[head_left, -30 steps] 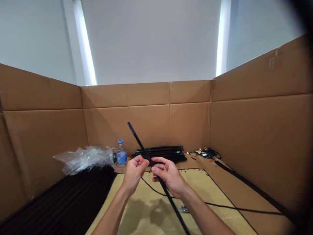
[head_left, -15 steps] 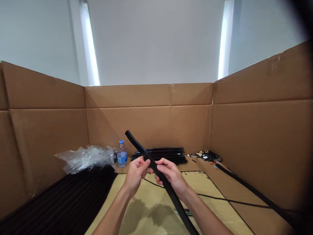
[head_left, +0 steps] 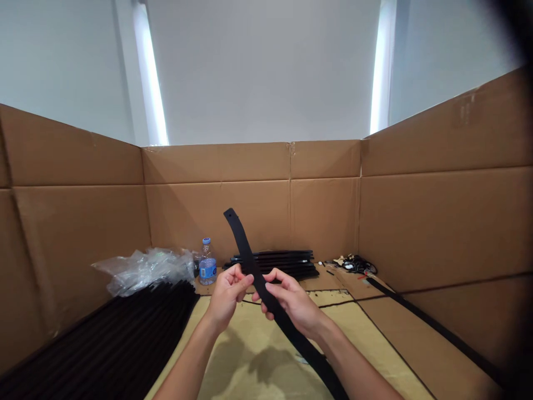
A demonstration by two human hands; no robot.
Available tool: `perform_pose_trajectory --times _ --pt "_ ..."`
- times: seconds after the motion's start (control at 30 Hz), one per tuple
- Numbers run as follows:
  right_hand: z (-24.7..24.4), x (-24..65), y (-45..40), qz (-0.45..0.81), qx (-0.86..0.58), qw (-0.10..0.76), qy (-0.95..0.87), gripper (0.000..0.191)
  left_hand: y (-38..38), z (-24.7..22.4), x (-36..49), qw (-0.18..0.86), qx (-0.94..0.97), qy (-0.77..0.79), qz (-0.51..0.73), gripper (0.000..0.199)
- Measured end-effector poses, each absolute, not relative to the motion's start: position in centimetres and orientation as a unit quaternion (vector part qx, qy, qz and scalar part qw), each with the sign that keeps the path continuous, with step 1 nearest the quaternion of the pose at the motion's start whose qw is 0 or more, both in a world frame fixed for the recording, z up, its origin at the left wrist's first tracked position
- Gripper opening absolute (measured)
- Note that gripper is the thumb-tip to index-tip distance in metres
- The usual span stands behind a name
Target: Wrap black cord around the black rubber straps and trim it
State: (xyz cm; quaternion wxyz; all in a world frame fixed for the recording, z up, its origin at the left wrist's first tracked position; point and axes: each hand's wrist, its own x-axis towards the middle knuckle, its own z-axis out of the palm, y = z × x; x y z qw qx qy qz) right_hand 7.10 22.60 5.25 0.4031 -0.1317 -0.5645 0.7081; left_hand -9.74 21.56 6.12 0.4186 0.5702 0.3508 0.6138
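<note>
Both my hands hold a long, flat black strip (head_left: 246,253), probably rubber or plastic, at chest height over the floor. Its upper end has a small hole and rises above my hands, while its lower end runs out past the bottom edge of the picture. My left hand (head_left: 227,294) pinches the strip's edge between thumb and fingers. My right hand (head_left: 291,303) grips it a little lower, with the fingers curled around it.
A pile of black strips (head_left: 104,339) lies at front left, and a smaller stack (head_left: 270,264) lies by the back wall. Nearby are a water bottle (head_left: 207,265), a plastic bag (head_left: 144,272) and a tangle of small parts (head_left: 353,264). Cardboard walls (head_left: 216,216) surround the area.
The strip has twisted from edge-on to showing its flat face, and its upper end has shifted right. My hands have moved slightly closer together.
</note>
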Motion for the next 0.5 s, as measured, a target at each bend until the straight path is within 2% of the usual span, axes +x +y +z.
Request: perform_pose_trajectory --times 0.17,0.33,0.5 --pt "4.8 6.73 22.74 0.693 -0.173 0.432 -0.55 0.061 21.39 6.3 -9.44 0.401 0.589 0.356 0.604 0.049" --pt "4.88 6.51 22.28 0.679 -0.152 0.404 -0.594 0.054 21.11 6.36 -9.43 0.414 0.595 0.345 0.596 0.051" --pt "5.25 6.51 22.26 0.686 -0.151 0.433 -0.565 0.053 21.32 6.24 -9.36 0.409 0.576 0.351 0.614 0.05"
